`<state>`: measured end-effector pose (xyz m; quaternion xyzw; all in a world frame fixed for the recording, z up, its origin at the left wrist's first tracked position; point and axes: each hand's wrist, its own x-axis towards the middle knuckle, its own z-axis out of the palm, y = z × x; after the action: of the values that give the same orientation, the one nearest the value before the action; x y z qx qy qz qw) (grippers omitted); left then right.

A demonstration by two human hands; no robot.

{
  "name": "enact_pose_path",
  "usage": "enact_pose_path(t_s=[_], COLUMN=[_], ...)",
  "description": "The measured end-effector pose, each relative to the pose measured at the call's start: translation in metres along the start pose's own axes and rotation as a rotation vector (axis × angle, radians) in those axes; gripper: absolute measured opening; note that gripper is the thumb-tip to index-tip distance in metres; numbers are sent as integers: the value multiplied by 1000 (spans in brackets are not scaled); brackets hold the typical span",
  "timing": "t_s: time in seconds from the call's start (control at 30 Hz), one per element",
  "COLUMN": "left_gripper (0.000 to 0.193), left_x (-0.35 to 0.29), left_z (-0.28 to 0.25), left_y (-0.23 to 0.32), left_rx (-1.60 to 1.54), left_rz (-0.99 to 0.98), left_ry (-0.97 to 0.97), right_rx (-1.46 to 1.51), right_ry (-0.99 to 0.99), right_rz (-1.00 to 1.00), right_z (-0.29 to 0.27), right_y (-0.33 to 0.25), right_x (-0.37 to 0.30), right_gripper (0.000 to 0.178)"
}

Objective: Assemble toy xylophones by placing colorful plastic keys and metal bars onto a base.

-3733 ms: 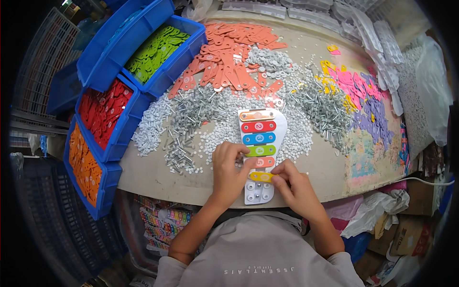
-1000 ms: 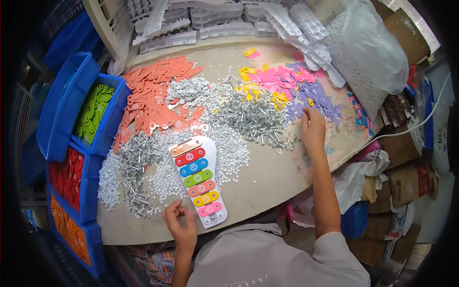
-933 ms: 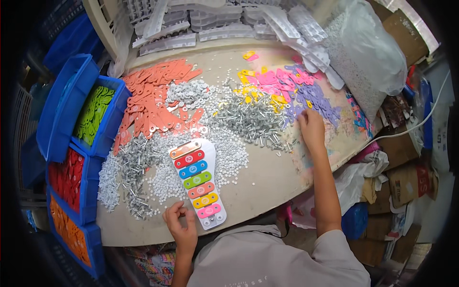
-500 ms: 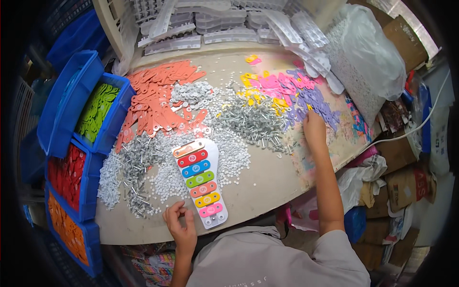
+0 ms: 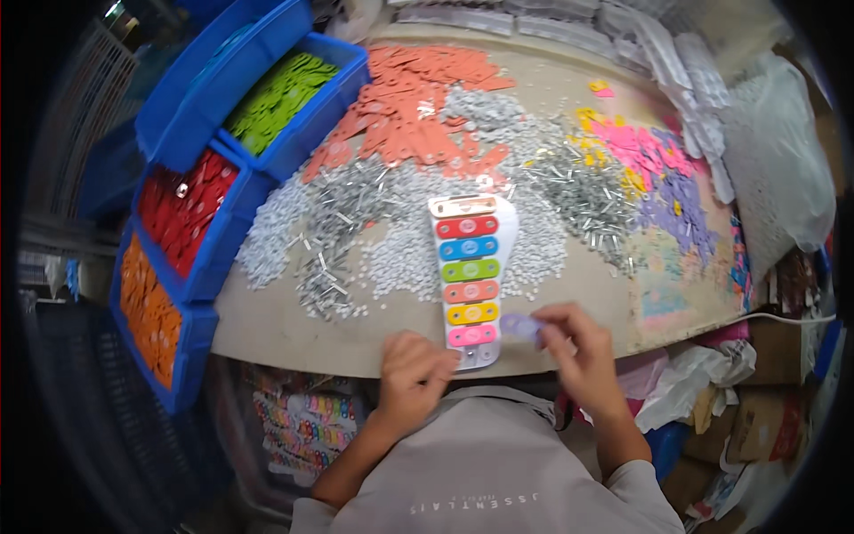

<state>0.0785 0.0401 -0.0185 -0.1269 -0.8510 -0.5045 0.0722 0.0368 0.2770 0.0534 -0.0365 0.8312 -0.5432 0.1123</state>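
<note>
A white toy xylophone (image 5: 509, 222) lies on the table before me, bearing a column of coloured bars. Its bottom end, below the pink bar (image 5: 471, 335), shows bare white base. Just right of that end, my right hand (image 5: 580, 354) pinches a purple bar (image 5: 519, 327) between thumb and fingers. My left hand (image 5: 411, 377) is closed at the lower left corner of the xylophone, fingers curled and the tips close to the base. Whatever those fingers may hold is hidden.
Blue bins (image 5: 197, 258) with green, red and orange bars stand at the left. Heaps of coral bars (image 5: 418, 102), metal screws (image 5: 578, 191), white caps (image 5: 400, 267), pink bars (image 5: 645, 147) and purple bars (image 5: 680, 209) cover the table. A plastic sack (image 5: 774, 160) leans at the right.
My right hand has come back from the purple heap to the xylophone with a purple bar. My left hand has closed by the xylophone's lower end. The view has shifted.
</note>
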Motion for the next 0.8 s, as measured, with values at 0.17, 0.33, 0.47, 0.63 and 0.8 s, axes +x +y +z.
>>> enact_pose_path(t_s=[0.17, 0.33, 0.47, 0.63, 0.8], left_gripper=[7, 16, 16, 23, 28], left_x=[0, 1, 4, 2, -7], left_z=[6, -4, -9, -3, 8], left_y=[25, 24, 23, 8, -2], left_rx=[-125, -81, 15, 148, 172], left_rz=[42, -48, 31, -177, -182], left_ry=[-20, -162, -265, 8, -13], right_rx=[149, 50, 85, 123, 165], right_ry=[-152, -250, -248, -194, -120], right_rz=[6, 9, 45, 143, 202], right_z=[48, 40, 37, 44, 54], right_y=[8, 1, 6, 12, 19], right_x=[-29, -21, -17, -12, -10], right_gripper=[13, 17, 17, 12, 13])
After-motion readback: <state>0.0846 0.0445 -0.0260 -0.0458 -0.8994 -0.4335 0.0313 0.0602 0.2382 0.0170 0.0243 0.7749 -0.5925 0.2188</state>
